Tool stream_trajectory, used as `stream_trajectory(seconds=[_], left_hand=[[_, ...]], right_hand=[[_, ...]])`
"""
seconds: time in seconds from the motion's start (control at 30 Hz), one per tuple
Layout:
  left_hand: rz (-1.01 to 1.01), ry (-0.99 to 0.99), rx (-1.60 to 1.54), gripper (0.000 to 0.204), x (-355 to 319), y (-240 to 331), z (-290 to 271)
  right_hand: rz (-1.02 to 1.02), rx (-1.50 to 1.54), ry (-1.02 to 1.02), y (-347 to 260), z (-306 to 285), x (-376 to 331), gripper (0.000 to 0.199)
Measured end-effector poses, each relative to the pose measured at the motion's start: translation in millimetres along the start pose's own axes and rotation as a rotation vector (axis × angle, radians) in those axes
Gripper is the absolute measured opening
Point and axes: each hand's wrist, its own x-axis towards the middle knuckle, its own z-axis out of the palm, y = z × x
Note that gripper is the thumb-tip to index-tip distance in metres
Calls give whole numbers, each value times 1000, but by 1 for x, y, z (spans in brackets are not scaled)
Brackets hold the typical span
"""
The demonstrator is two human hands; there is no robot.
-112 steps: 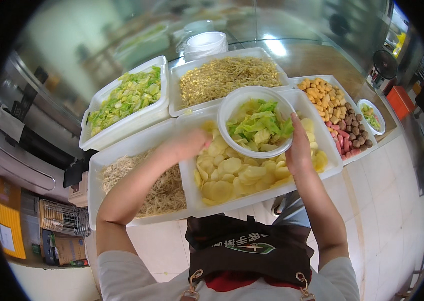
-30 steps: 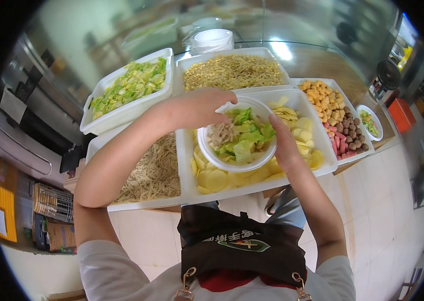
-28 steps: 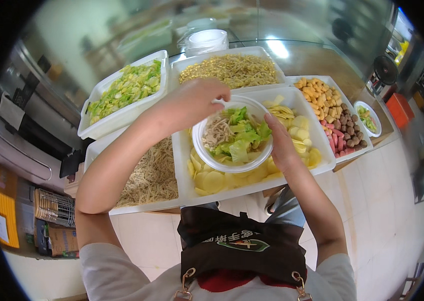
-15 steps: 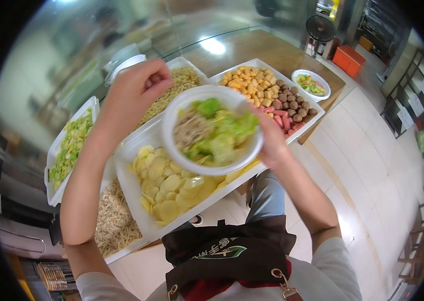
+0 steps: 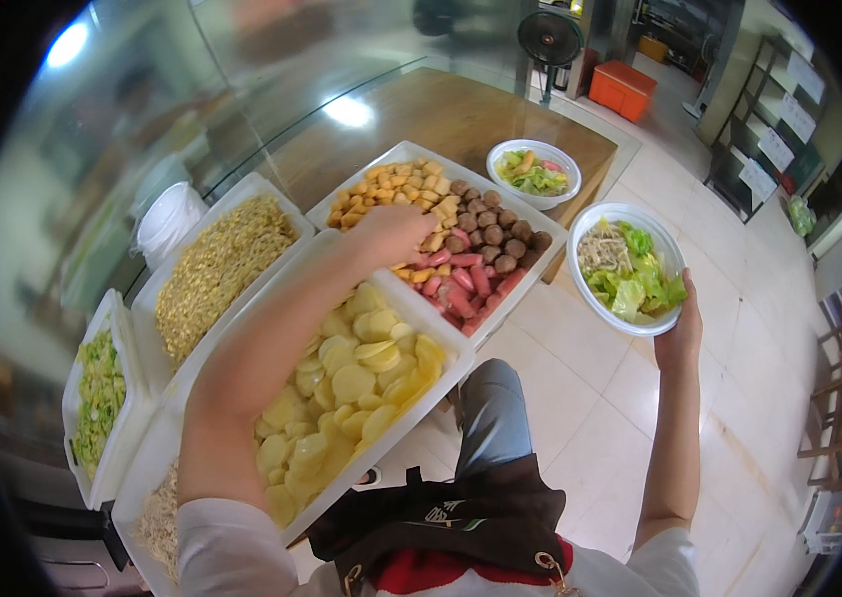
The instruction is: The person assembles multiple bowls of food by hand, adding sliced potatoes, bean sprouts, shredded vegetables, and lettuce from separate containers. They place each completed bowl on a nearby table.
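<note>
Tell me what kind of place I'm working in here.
Likely a self-serve food stall or canteen counter: white trays of raw ingredients sit side by side, the left hand reaches into one, and the right hand holds a white bowl of greens and noodles.

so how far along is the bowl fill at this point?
Done: the round white bowl already holds green leaves and pale noodles. In hand: the right hand holds it out beside the trays, while the left hand reaches into the white tray of orange cubes, brown balls and pink sausages. Left: none of those are in it yet.
</note>
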Motion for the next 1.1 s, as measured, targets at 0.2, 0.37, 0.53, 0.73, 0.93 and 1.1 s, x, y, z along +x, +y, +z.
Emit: stream_trajectory(seconds=[0.2,0.37,0.53,0.73,0.93,1.1], left_hand=[[79,142,-237,22,46,-27,-3],[-260,154,-69,29,67,16,23],[-290,193,-63,30,70,16,22],[-129,289,-155,21,69,17,9],[-3,-91,-258,16,72,80,0],[-20,41,-170,12,62,89,15]], right_hand=[[34,35,91,5,-37,29,56],[53,108,57,14,-51,42,54],[79,79,99,12,-59,40,55],[120,93,89,15,-79,42,55],[90,103,100,6,-84,40,55],[96,71,94,10,-66,43,55]])
